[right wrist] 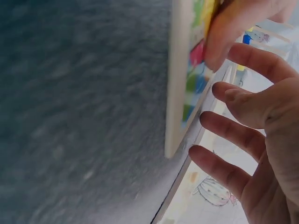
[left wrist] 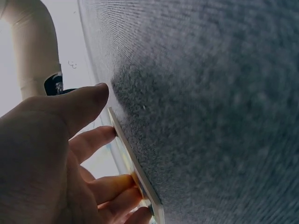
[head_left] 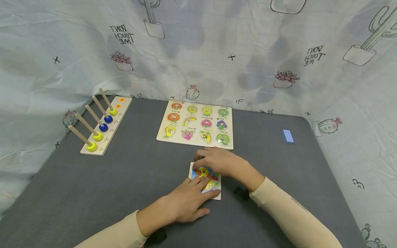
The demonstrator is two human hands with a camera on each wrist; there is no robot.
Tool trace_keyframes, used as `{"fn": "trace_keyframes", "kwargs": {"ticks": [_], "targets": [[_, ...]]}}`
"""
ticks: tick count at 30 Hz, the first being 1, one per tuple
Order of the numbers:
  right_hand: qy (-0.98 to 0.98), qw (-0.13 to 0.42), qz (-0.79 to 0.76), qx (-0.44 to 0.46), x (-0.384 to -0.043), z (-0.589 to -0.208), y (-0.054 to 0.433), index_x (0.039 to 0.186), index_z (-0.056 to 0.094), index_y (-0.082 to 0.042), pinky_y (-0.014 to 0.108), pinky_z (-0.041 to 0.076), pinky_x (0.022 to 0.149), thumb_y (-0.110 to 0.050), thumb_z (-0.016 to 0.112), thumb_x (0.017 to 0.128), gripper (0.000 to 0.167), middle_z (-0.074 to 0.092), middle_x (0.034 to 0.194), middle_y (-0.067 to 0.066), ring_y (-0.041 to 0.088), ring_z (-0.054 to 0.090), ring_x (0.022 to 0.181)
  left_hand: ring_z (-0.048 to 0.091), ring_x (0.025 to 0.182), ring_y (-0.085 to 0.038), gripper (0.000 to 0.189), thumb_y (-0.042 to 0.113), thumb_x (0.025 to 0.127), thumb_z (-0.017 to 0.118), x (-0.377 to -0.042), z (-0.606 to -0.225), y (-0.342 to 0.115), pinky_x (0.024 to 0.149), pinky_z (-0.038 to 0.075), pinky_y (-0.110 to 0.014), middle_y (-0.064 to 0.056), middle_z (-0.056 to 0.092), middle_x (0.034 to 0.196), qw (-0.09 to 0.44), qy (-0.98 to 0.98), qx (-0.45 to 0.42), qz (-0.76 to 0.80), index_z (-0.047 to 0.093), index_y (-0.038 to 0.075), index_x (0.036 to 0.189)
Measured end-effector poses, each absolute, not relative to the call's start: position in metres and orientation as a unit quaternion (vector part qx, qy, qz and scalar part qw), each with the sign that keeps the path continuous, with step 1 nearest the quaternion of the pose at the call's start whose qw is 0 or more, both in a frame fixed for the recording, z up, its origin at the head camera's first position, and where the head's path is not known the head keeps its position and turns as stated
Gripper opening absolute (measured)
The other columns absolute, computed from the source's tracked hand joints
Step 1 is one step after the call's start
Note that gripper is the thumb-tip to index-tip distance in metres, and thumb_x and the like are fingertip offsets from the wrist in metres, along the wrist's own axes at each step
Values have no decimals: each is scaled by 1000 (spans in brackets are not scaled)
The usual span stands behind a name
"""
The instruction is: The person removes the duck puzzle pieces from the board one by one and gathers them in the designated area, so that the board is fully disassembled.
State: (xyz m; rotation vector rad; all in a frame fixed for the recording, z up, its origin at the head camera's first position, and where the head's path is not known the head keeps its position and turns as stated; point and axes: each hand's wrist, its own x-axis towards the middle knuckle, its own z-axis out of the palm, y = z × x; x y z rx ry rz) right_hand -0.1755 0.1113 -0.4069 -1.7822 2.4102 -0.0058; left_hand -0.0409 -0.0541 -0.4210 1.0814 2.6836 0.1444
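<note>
A small picture puzzle [head_left: 212,187] with a yellow cartoon bird and a pale frame lies flat on the grey table. My left hand [head_left: 186,200] rests on its lower part, fingers stretched over the picture. In the left wrist view, the fingertips of the left hand [left wrist: 51,149] touch the face of the puzzle [left wrist: 135,161], with the thumb apart from it. At the puzzle's top edge is my right hand [head_left: 221,161], its fingers bent loosely. From the right wrist, the right hand [right wrist: 275,116] has spread fingers with nothing between them, beside the puzzle [right wrist: 176,93].
Beyond the hands lies a fruit peg board [head_left: 198,139] filled with several pieces. A stacking board [head_left: 107,143] with upright wooden pegs and yellow and blue rings stands at the left. A blue block [head_left: 287,136] sits far right. A printed cloth [head_left: 198,51] hangs behind the table.
</note>
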Motion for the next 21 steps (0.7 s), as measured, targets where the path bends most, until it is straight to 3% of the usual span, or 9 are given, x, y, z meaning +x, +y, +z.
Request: {"fn": "trace_keyframes", "kwargs": {"ticks": [11, 21], "targets": [[804, 111, -18, -583, -181, -406, 101, 119, 71, -33, 33, 51, 93, -7, 61, 102, 33, 58, 127, -7, 17, 55, 108, 35, 149, -31, 58, 52, 102, 58, -41, -418, -53, 108, 44, -51, -11, 31, 166, 121, 923, 361, 55, 42, 38, 156], [794, 119, -30, -595, -182, -403, 100, 119, 71, -29, 32, 49, 99, -8, 64, 100, 29, 59, 125, -6, 16, 56, 109, 35, 149, -31, 59, 53, 101, 58, -39, -418, -51, 110, 43, -49, -11, 29, 167, 123, 926, 353, 50, 41, 39, 156]]}}
